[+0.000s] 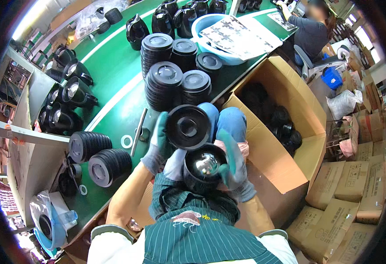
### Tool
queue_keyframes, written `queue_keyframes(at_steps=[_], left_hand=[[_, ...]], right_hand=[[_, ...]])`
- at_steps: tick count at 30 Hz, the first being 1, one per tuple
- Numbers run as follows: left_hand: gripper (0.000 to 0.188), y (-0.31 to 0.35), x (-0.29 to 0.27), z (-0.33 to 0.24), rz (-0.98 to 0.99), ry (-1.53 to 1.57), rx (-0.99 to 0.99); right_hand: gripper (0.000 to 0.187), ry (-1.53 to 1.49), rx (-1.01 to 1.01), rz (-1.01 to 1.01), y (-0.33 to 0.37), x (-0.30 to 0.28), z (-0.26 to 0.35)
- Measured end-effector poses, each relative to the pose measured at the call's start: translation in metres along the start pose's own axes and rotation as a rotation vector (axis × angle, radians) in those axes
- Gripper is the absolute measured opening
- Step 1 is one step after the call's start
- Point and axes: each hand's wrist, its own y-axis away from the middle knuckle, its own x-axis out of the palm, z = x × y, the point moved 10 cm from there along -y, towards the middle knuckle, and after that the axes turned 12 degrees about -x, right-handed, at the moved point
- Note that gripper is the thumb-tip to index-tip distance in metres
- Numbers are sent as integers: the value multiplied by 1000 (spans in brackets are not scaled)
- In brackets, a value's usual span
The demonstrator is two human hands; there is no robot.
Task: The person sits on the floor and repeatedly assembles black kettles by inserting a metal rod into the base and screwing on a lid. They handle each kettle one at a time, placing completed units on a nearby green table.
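My left hand (pixel 156 143), in a teal and grey glove, grips the left edge of a round black plastic base (pixel 188 136), which has a raised ring at its middle. Just below it, in my lap, rests a black kettle body (pixel 197 178) with a shiny rounded metal surface facing up. Its right side is held by my gloved right hand (pixel 236 169), the thumb near the rim. The base is tilted above the far edge of the body; whether the two touch, I cannot tell.
Stacked black discs (pixel 164 75) stand on the green table (pixel 118 119), and more stacks (pixel 109 167) lie at its left. Black kettles (pixel 136 31) stand at the back beside a blue basin (pixel 201 24). An open carton (pixel 272 163) is at my right. A person (pixel 309 33) sits beyond.
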Motion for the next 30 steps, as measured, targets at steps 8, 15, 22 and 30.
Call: queue_keyframes(at_steps=[8,15,22,30], left_hand=[[59,-31,-132,-49,-628,-534,389],[95,72,-26,-45,-612,-1381,709],[162,168,86,21,233,-1365,760],[87,225,149,-44,278,-1533,1147]], right_hand=[[75,537,-223,603,-6,44,41],[62,476,-155,402,15,7,40],[60,-659,510,-472,111,-51,-41],[76,-1359,514,-516,71,49,-60]])
